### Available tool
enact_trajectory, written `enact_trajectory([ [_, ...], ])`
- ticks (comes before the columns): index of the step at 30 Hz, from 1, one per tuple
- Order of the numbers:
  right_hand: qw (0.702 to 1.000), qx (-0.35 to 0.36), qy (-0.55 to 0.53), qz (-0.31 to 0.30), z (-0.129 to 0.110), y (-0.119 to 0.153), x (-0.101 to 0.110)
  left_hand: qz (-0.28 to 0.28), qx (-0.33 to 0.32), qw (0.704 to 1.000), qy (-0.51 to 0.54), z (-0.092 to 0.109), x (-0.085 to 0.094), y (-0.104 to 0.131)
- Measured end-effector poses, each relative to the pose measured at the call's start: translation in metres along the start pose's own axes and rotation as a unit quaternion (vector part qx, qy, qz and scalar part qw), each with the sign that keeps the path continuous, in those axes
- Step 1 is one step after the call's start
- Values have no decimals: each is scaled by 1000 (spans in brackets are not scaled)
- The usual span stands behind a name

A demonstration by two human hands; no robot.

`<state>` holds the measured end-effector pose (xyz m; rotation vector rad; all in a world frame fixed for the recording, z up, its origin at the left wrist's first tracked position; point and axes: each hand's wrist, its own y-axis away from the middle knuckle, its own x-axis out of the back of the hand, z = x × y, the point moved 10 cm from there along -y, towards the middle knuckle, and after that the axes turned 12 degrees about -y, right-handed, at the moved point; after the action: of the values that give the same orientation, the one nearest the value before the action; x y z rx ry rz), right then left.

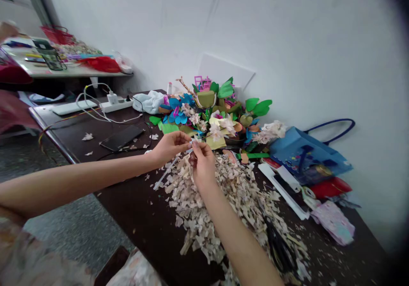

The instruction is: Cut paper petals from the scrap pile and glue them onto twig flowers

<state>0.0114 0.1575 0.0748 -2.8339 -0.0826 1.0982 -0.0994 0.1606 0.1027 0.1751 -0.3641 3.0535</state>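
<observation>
My left hand (171,147) and my right hand (203,160) meet above a heap of pale paper scraps (204,222) on the dark table. Between their pinched fingertips is a small whitish piece (193,141), partly hidden by the fingers. Some beige material (186,163) hangs beside my right palm, and what it is cannot be made out. Just beyond the hands stands a cluster of blue, green, pink and cream artificial flowers (220,124).
A black phone (122,138), a power strip (116,105) with cables and a white cloth (149,102) lie at the left. To the right are a blue bag (309,154), a white tray (284,191) and black scissors (279,245). Behind rises a wall.
</observation>
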Motion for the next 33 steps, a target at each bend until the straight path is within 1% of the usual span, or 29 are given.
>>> enact_trajectory([
  [5,1000,23,11,2,-4,1,8,6,16,1000,10,-4,2,1],
  [9,999,34,-7,-8,-13,7,12,9,25,999,24,-8,5,0],
  [14,998,50,-33,-34,-30,20,7,10,35,999,18,-13,6,0],
  [16,997,50,-42,-40,-32,23,5,8,37,999,15,-13,5,0],
  [18,998,33,-42,-26,-26,22,7,4,36,999,12,-12,4,0],
  [21,1000,-4,-27,7,-11,16,12,2,29,1000,10,-11,2,1],
  [23,1000,-16,-19,11,-4,11,12,0,25,1000,15,-10,0,1],
  [28,1000,-7,-2,10,2,3,7,-9,27,999,34,-9,-7,2],
  [33,1000,16,20,18,0,2,14,-10,32,999,42,-11,-10,2],
])
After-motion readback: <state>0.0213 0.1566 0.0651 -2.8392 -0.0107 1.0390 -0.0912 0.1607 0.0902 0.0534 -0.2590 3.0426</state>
